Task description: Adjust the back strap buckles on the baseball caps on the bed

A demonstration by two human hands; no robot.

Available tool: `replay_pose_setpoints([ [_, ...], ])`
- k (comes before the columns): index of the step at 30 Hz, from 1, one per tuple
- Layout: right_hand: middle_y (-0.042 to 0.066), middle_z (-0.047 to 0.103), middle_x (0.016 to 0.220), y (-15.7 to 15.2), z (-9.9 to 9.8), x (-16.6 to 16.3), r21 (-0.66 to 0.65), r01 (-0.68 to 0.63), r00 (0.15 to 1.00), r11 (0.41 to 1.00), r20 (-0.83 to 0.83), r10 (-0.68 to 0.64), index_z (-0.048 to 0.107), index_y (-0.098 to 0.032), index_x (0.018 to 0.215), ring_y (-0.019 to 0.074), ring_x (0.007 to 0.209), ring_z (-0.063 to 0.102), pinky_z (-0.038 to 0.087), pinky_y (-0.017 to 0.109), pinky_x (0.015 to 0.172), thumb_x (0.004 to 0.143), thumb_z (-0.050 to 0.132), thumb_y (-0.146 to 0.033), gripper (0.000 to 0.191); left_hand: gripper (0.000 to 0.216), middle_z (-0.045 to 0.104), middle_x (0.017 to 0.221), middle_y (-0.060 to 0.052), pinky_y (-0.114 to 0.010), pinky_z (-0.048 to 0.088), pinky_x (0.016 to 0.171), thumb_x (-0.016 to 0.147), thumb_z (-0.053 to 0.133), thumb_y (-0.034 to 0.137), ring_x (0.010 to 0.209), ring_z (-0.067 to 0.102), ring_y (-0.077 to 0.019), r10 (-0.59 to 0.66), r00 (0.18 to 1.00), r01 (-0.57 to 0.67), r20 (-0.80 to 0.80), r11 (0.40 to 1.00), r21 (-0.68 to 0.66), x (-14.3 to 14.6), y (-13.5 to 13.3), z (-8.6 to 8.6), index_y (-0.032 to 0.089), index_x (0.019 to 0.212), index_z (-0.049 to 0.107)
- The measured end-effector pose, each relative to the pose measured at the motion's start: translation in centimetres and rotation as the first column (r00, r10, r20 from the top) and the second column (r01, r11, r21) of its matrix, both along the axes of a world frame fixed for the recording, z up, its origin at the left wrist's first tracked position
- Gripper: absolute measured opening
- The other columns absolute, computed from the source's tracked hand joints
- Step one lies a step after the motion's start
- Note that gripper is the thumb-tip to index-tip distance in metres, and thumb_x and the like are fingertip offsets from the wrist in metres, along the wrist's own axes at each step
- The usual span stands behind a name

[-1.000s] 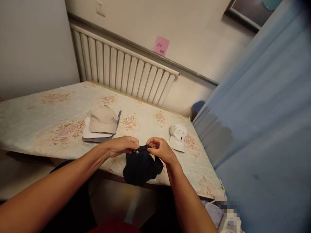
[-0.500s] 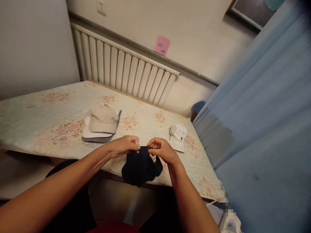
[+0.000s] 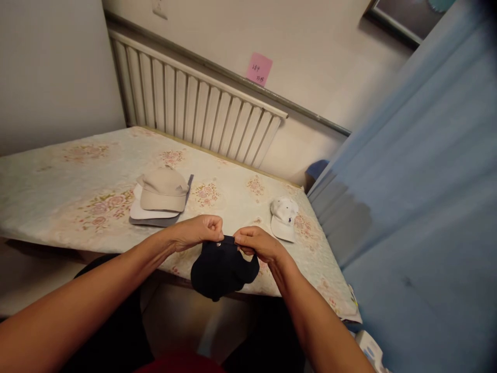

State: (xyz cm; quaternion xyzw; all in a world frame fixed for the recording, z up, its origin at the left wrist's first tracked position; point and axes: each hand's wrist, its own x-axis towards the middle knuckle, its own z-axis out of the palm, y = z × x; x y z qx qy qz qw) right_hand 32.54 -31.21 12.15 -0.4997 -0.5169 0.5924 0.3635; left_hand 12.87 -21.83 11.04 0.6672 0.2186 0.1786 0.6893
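Observation:
A black baseball cap [image 3: 219,272] hangs between my hands over the table's front edge, its back strap uppermost and its crown downward. My left hand [image 3: 205,229] is closed, pinching the strap beside a small metal fastener. On the strap's other side, my right hand [image 3: 258,242] pinches it between thumb and fingers. A stack of caps lies left of my hands, with a beige cap [image 3: 163,190] on top, a white cap [image 3: 149,211] beneath it and a grey brim [image 3: 155,222] lowest. To the right rests another white cap [image 3: 284,217] with a small dark logo.
A floral cloth [image 3: 229,176] covers the table. Behind it stand a white radiator [image 3: 198,103] and a wall with a pink note [image 3: 259,69]. A blue curtain [image 3: 411,171] hangs along the right side. A white object [image 3: 368,348] shows at the lower right.
My right fingers have flattened and closed more tightly on the strap. The black cap has shifted slightly left and down. The stacked caps and the white cap stay where they were.

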Motion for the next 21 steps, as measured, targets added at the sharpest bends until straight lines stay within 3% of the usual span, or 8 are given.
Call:
replay_pose_setpoints([
  [17,-0.010,0.041,0.046,-0.36,-0.40,-0.69,-0.031,0.114,0.986,0.993,-0.122,-0.117,0.053,-0.016,0.064,0.0016,0.039,0.022,0.009,0.022,0.042,0.065,0.073,-0.043,0.034,0.023,0.051,0.060,0.005,-0.022,0.022,0.054,0.068,0.070,0.026,0.057,0.040,-0.0089,-0.038,0.999,0.038,-0.024,0.999,0.018,0.58,0.09,0.31,0.017,0.067,0.050],
  [21,-0.010,0.039,0.045,-0.47,-0.42,-0.44,-0.007,0.124,0.985,0.992,-0.121,-0.124,0.051,-0.017,0.062,0.0023,0.039,0.023,0.011,0.022,0.042,0.066,0.072,-0.043,0.034,0.016,0.052,0.067,0.005,-0.022,0.024,0.057,0.072,0.066,0.027,0.061,0.040,-0.0097,-0.086,0.996,0.086,-0.024,0.996,0.029,0.39,0.25,0.47,0.017,0.080,0.056],
])
